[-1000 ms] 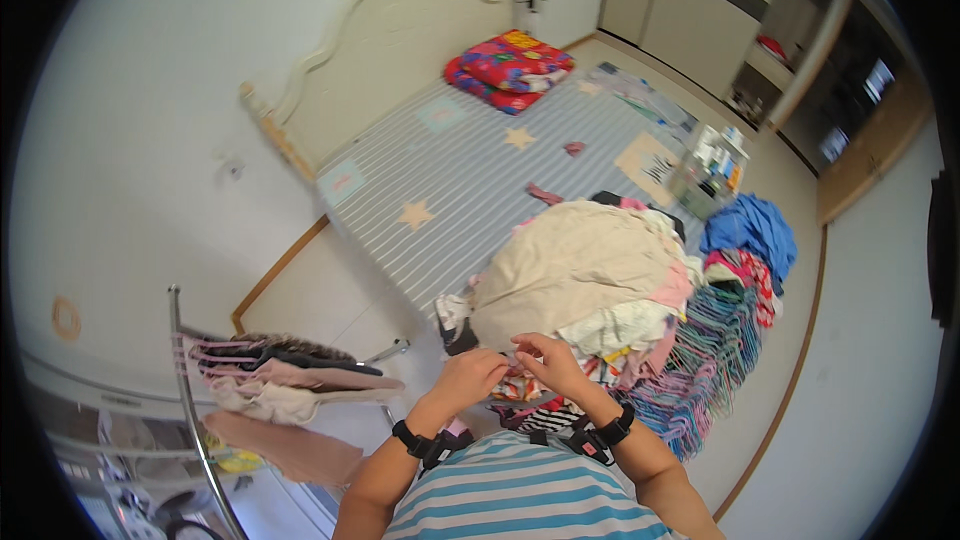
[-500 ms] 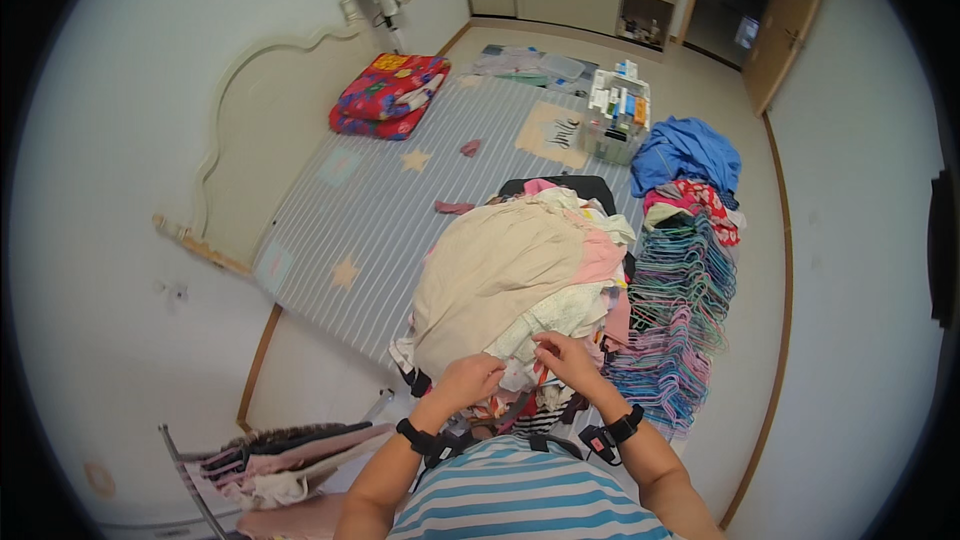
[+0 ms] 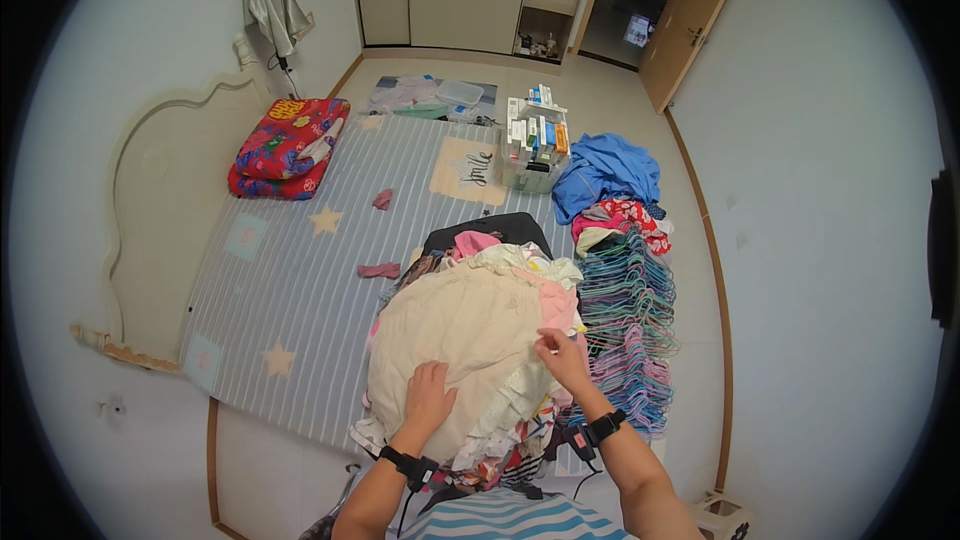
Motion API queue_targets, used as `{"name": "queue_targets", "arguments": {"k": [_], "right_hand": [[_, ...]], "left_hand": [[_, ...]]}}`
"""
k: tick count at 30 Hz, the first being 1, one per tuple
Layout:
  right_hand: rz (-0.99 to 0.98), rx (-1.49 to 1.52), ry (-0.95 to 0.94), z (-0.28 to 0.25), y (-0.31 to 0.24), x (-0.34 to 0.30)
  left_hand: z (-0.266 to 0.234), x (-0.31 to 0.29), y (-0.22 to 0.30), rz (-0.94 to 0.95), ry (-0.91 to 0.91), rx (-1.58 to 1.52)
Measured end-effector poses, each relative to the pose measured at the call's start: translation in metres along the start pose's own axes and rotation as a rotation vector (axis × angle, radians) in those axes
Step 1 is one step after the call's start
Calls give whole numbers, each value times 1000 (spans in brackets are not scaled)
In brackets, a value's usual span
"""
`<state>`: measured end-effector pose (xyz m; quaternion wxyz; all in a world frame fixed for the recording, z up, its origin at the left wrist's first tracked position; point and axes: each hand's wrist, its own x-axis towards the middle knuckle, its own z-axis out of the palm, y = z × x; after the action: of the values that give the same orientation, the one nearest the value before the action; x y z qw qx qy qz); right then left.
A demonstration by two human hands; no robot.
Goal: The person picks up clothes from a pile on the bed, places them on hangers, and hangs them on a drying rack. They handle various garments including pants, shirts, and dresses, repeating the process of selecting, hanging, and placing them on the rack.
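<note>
Where the blue-and-white striped top (image 3: pixel 510 518) shows at the bottom edge, both forearms reach forward, a black band (image 3: pixel 403 464) on the left wrist and another on the right. Left hand (image 3: pixel 429 400): palm down on the beige cloth (image 3: pixel 455 335), fingers laid flat-ish and a bit apart, nothing clamped. Right hand (image 3: pixel 564 360): fingers curled, thumb near index, at the right edge of the beige cloth beside a pink piece (image 3: pixel 557 306); can't tell if it's pinching fabric. Beige cloth is spread over the top of a mixed clothes pile (image 3: pixel 505 445) on the near part of the bed (image 3: pixel 320 290). Just right of the pile: long row of coloured hangers (image 3: pixel 628 340), nested close. Two small dull-red cloth pieces (image 3: pixel 379 270) lie on the striped bed cover, left of and beyond the pile. Black item (image 3: pixel 515 227) pokes out at the pile's far end. Past the hangers: red patterned fabric (image 3: pixel 640 223), then a blue cloth heap (image 3: pixel 607 175). Left of that, a clear bin (image 3: pixel 530 178) packed with small boxes. Folded red quilt (image 3: pixel 288 152) by the headboard (image 3: pixel 165 200). Farthest: cabinet (image 3: pixel 465 2), open door (image 3: pixel 690 30).
</note>
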<state>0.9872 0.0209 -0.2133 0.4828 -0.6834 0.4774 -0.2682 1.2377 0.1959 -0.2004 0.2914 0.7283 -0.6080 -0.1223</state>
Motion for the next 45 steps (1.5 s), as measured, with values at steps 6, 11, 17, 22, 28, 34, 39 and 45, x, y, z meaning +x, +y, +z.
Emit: {"name": "queue_targets", "arguments": {"k": [6, 11, 17, 22, 28, 34, 39, 45], "right_hand": [[227, -248, 292, 35, 43, 62], [240, -49, 340, 54, 61, 80], [549, 672, 231, 50, 2, 59], [612, 807, -23, 35, -22, 35], [527, 754, -99, 12, -85, -39], [359, 328, -574, -30, -135, -87], [245, 460, -619, -69, -123, -123], [347, 416, -361, -118, -74, -170]], "left_hand": [[19, -13, -45, -33, -123, -202], [3, -13, -34, 71, -230, -449], [-5, -19, -28, 252, -434, -492], [-27, -5, -17, 136, -337, -542], [-52, 47, -4, 148, 62, -478], [-40, 60, 13, 236, -201, -532], [-10, 51, 42, -65, -940, -811], [26, 31, 63, 10, -1073, -585]]}}
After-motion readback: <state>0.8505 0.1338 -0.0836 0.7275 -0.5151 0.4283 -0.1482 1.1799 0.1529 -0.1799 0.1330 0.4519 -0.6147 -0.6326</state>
